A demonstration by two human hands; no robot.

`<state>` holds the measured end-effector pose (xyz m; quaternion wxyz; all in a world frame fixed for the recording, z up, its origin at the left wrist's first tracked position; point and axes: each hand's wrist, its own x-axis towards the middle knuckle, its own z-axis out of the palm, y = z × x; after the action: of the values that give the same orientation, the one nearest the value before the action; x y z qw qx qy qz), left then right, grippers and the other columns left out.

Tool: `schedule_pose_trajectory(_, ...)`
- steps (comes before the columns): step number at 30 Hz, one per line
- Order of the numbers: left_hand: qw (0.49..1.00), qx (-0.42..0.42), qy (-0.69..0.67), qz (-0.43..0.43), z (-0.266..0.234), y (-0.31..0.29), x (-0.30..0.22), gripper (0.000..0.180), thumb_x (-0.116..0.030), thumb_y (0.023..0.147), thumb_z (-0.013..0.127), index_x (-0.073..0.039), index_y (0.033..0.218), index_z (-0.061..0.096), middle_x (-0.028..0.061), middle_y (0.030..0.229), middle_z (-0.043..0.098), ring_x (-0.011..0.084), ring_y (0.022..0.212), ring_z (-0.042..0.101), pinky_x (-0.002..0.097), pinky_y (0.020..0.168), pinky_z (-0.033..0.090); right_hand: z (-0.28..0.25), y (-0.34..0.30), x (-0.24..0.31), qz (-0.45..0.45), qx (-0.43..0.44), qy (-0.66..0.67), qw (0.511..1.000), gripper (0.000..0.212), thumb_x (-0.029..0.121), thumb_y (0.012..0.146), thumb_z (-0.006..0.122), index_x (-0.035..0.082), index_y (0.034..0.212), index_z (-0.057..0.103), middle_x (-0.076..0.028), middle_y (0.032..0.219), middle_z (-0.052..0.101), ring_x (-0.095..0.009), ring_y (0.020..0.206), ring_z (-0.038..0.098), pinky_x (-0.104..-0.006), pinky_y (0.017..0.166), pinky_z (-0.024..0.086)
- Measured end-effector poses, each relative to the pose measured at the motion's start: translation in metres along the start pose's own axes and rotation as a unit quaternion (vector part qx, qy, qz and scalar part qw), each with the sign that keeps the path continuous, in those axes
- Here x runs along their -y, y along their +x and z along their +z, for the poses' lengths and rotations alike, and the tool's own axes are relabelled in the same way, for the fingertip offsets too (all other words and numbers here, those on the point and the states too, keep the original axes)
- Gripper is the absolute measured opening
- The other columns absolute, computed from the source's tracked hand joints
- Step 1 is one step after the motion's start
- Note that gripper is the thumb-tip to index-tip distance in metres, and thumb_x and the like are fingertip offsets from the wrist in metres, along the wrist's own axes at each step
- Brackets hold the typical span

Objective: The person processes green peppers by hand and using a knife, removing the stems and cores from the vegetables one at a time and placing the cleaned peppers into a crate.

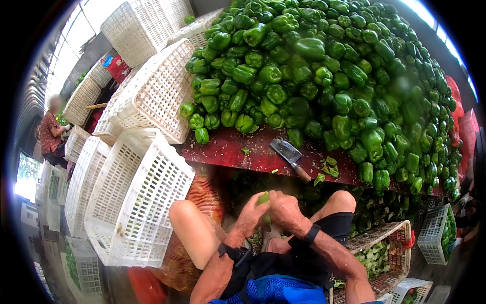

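Between my knees, both hands come together over a green bell pepper (264,198), most of it covered by fingers. My left hand (248,215) wraps round its left side. Pressed against the other side is my right hand (287,212), its fingers curled and the tips hidden. Ahead of them, a wide-bladed cleaver (286,150) with a wooden handle lies on the red tabletop (223,151). Behind it rises a large heap of green bell peppers (314,76). Green scraps (330,167) lie right of the handle.
White plastic crates (147,202) are stacked at my left, beside an orange mesh sack (202,202). A brown-stained crate (402,253) with pale green pieces stands at my right. Another person (51,126) is at the far left. Red sacks (468,137) edge the heap's right side.
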<state>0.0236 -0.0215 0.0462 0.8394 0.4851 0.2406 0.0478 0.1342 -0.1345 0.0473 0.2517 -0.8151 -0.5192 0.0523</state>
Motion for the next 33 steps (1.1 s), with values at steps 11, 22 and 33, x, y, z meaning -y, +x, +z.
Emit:
schedule_pose_trajectory(11, 0.986, 0.147, 0.038, -0.069, -0.015, -0.019, -0.030, 0.067, -0.004, 0.080, 0.069, 0.001, 0.142, 0.044, 0.0073, 0.128, 0.059, 0.0142, 0.109, 0.060, 0.0287, 0.094, 0.049, -0.010, -0.012, -0.011, -0.104, 0.017, 0.102, 0.989, 0.023, 0.022, 0.076, 0.067, 0.003, 0.080, 0.056, -0.015, 0.069, 0.061, -0.032, 0.057, 0.063, -0.0417, 0.050, 0.050)
schedule_pose_trajectory(22, 0.966, 0.186, 0.060, -0.169, -0.030, -0.013, -0.022, 0.064, -0.004, 0.075, 0.068, 0.003, 0.136, 0.049, 0.0092, 0.120, 0.061, 0.0163, 0.105, 0.060, 0.0286, 0.090, 0.048, -0.022, -0.021, 0.000, -0.056, 0.022, 0.150, 0.987, 0.019, 0.017, 0.079, 0.061, 0.000, 0.075, 0.055, -0.017, 0.073, 0.065, -0.039, 0.062, 0.064, -0.0464, 0.055, 0.050)
schedule_pose_trajectory(33, 0.977, 0.198, -0.043, -0.064, -0.007, -0.016, -0.033, 0.070, -0.010, 0.076, 0.067, 0.000, 0.141, 0.045, 0.0123, 0.128, 0.058, 0.0208, 0.114, 0.059, 0.0338, 0.100, 0.047, -0.120, -0.087, -0.053, 0.146, 0.042, 0.490, 0.859, 0.027, 0.022, 0.088, 0.060, -0.002, 0.097, 0.064, -0.004, 0.086, 0.062, -0.011, 0.082, 0.056, -0.0251, 0.070, 0.047)
